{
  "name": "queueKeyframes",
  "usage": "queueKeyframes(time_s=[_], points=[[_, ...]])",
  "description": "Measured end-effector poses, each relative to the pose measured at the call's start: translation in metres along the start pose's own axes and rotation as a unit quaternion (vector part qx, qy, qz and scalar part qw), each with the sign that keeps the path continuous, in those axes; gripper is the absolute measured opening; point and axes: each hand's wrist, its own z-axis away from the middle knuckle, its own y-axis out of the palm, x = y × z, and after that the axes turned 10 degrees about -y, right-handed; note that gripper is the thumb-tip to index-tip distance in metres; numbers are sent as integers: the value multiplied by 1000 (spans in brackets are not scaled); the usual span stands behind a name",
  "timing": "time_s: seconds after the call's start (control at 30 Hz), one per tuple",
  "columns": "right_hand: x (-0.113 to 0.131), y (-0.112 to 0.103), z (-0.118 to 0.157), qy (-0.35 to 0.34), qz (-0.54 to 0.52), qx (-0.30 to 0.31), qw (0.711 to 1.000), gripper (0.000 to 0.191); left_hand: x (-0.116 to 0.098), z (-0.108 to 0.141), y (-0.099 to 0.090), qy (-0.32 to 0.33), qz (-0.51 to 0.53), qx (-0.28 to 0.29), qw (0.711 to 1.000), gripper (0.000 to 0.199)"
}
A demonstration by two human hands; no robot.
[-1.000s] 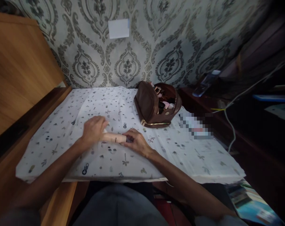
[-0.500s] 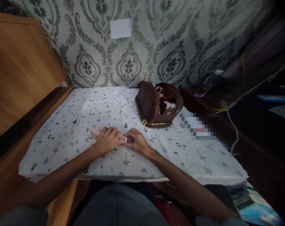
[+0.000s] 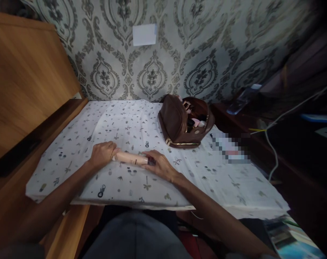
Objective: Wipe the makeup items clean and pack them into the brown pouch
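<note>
A beige squeeze tube [image 3: 131, 158] with a dark cap lies sideways between my hands, just over the patterned white cloth [image 3: 125, 126]. My left hand [image 3: 103, 154] is closed on the tube's flat left end. With fingers and thumb, my right hand [image 3: 162, 165] grips the dark cap [image 3: 151, 161] at the other end. Small print shows on the tube, too blurred to read. Behind my right hand stands an open brown cosmetic bag [image 3: 183, 124], with several make-up items inside.
A pixelated flat item [image 3: 230, 148] lies at the table's right side. Past the edge are a clear plastic item [image 3: 243, 100] and a pale cable [image 3: 272, 153]. A wooden panel [image 3: 31, 72] borders the left; patterned wallpaper [image 3: 152, 72] rises behind.
My left hand has slid left along the tube to its end, uncovering the tube's body. My right hand stays at the cap. The view has shifted slightly.
</note>
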Motion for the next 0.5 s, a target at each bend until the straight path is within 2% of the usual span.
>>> queueKeyframes(time_s=[0.17, 0.33, 0.4, 0.5], points=[[2, -2, -1, -33, 25, 1, 999, 28, 4, -7, 1, -32, 28, -18, 999, 44], [-7, 0, 0, -60, 43, -87, 993, 34, 3, -25, -6, -64, 49, -51, 995, 44], [-11, 1, 2, -62, 58, -111, 990, 33, -1, -32, -10, -82, 45, -43, 995, 43], [-15, 5, 4, -44, 89, -109, 989, 32, -8, -39, -16, -112, 19, -4, 994, 42]])
